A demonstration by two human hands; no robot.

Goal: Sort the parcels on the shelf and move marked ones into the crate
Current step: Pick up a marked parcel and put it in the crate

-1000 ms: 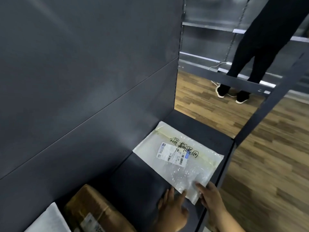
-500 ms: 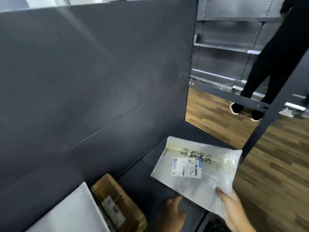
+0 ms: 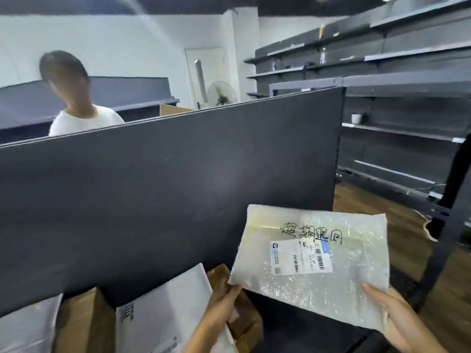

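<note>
Your left hand (image 3: 221, 299) reaches up from the lower middle and pinches the near left corner of the bubble mailer (image 3: 312, 263), fingers closed on its edge; your right hand (image 3: 397, 319) grips the near right corner, thumb lying on top and the other fingers hidden beneath it. Between the two you hold the mailer raised off the shelf, tilted with its face toward you, in front of the dark back panel (image 3: 165, 189). The mailer is a flat, translucent white bubble-wrap envelope with a pebbled, glinting skin, a band of yellowish tape across its far end, black handwritten characters (image 3: 312, 231) and a white shipping label (image 3: 300, 256) with a barcode. Below your left hand, on the shelf, lie a brown taped parcel (image 3: 244, 324), a smooth white poly mailer (image 3: 165, 309) leaning on the panel, a brown cardboard box (image 3: 81, 324) and another pale bag (image 3: 28, 327) at the left edge. The panel is matte grey board. Beyond it a person in a white top (image 3: 84, 118) stands on the far side. To the right run grey metal shelving racks (image 3: 397, 98) over a wood-plank floor (image 3: 397, 215), with white walls, a door and a standing fan (image 3: 221, 94) behind.
</note>
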